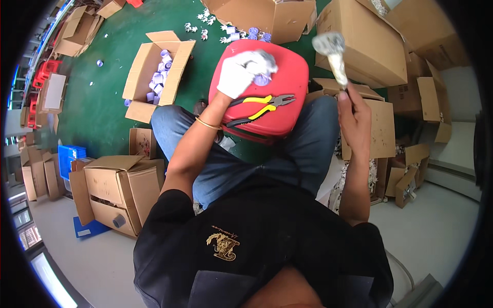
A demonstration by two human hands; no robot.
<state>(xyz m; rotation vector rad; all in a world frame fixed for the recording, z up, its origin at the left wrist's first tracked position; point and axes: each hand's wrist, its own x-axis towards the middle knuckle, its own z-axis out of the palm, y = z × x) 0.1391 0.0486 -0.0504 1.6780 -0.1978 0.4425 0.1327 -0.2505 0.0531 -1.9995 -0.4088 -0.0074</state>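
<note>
My left hand [240,73], in a white glove, is closed around a small part over the far half of a red stool [294,72]. The purple round end of that part [262,80] shows below the fingers; a blurred greyish-white piece at the fingertips cannot be made out. Bare and raised to the right of the stool, my right hand [355,117] grips the light-coloured handle of a hammer [330,46]. The hammer's head is up and smeared by motion, apart from the part. Pliers with yellow and black handles [267,107] lie on the stool, nearer to me.
An open carton [137,77] of purple cylindrical parts [160,77] stands left of the stool. More purple parts [252,35] and small white pieces [204,19] lie on the green floor beyond it. Large cartons [359,38] crowd the right; another carton [110,187] stands near left.
</note>
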